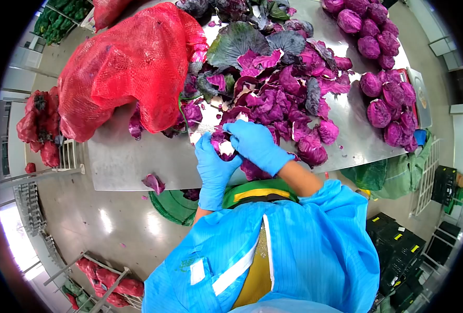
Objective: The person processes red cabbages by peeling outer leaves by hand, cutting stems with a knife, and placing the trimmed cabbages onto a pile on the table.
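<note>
A red cabbage (224, 146) with a pale cut base is held close to the front edge of the steel table (132, 172). My left hand (214, 169), in a blue glove, wraps its fingers around the near left side of it. From the right, my blue-gloved right hand (260, 147) reaches over the cabbage with curled fingers. Whatever lies inside that grip is hidden. Just beyond both hands spreads a heap of loose purple cabbage leaves (273, 107), with dark green outer leaves (239, 44) on top.
A bulging red mesh sack (132, 68) lies on the table's left side. Trimmed cabbages (390, 101) are piled at the right, more (364, 26) at the far right. One loose leaf (153, 183) rests at the front edge. Black crates (395, 250) stand on the floor behind right.
</note>
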`<state>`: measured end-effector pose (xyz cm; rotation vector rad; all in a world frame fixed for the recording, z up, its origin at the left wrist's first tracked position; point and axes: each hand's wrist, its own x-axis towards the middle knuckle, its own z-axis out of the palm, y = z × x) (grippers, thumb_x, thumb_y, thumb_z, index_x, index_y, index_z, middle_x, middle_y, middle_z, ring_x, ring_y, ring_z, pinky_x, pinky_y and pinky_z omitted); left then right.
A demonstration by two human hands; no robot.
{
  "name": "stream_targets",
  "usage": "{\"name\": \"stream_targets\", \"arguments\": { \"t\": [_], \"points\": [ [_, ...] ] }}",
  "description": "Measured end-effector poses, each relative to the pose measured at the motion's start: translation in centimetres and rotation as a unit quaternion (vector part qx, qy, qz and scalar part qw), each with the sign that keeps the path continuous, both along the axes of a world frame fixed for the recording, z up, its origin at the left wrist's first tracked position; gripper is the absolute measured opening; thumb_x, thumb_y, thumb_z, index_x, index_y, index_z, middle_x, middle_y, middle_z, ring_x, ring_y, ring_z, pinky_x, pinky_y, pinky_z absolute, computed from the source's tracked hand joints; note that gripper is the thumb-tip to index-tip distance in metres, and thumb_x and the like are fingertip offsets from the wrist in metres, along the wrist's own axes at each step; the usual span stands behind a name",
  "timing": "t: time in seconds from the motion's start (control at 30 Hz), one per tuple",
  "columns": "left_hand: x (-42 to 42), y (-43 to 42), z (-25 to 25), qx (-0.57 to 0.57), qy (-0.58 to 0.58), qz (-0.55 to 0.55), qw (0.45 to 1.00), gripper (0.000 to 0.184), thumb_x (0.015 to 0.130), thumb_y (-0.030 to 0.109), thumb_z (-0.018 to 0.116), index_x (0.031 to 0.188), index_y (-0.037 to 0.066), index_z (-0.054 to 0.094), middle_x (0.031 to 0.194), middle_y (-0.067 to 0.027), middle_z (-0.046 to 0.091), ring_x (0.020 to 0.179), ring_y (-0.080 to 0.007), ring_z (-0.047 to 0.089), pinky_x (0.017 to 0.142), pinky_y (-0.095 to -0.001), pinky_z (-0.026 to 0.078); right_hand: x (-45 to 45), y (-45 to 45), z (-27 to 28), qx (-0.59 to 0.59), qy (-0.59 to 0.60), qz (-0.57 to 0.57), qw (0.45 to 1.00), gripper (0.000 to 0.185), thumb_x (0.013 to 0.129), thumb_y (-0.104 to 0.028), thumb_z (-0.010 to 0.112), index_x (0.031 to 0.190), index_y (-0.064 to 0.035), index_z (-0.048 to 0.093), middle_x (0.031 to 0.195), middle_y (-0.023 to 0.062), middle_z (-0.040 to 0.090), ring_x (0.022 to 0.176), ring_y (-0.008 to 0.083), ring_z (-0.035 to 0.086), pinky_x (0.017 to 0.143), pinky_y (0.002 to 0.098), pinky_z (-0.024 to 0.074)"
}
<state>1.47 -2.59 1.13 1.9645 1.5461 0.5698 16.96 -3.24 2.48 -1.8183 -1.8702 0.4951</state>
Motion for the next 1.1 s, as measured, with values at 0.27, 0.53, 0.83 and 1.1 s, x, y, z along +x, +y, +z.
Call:
{"name": "stream_targets", "arguments": {
  "t": [0.27,0.53,0.83,1.1],
  "points": [
    [-4.1,-1.1,-0.5,-0.03,-0.131,-0.039,0.99,0.111,0.057,0.029,0.091,0.147,0.005,0.031,0.129,-0.0189,0.045,0.12,-0.0326,0.048,0.102,-0.0435,0.042,2.5,0.9,1.6,-0.191,0.581,-0.184,0.769,0.019,0.083,-0.009,0.066,0.098,0.002,0.061,0.076,0.0098,0.069,0.046,0.0098,0.055,0.039,0.023,0.0438],
    [-3.0,-0.2,-0.4,-0.179,-0.382,0.013,0.907,0.106,0.057,0.004,0.088,0.146,0.003,0.031,0.145,-0.0153,0.039,0.127,-0.0247,0.047,0.107,-0.038,0.041,3.0,-0.1,3.1,0.135,0.042,-0.174,0.975,0.074,0.079,-0.008,0.067,0.146,-0.0062,0.035,0.132,0.0191,0.048,0.114,0.0327,0.053,0.093,0.039,0.0477],
    [-1.8,1.3,0.4,-0.277,-0.468,-0.021,0.839,0.105,0.056,-0.001,0.08,0.148,0.007,0.03,0.142,-0.0133,0.043,0.125,-0.025,0.049,0.105,-0.0374,0.044,2.0,-0.7,0.3,-0.139,0.305,0.02,0.942,0.056,0.082,-0.034,0.072,0.128,-0.0055,0.055,0.107,0.0168,0.062,0.101,0.0315,0.062,0.088,0.0389,0.0496],
    [-1.1,1.4,-0.7,-0.249,-0.439,-0.011,0.863,0.095,0.057,-0.005,0.065,0.146,0.008,0.037,0.135,-0.0109,0.047,0.11,-0.0207,0.057,0.095,-0.0316,0.05,0.0,-1.4,-4.0,0.146,0.083,0.031,0.985,0.056,0.081,-0.02,0.065,0.131,-0.0005,0.049,0.107,0.02,0.065,0.086,0.0329,0.067,0.072,0.0386,0.0557]
  ]
}}
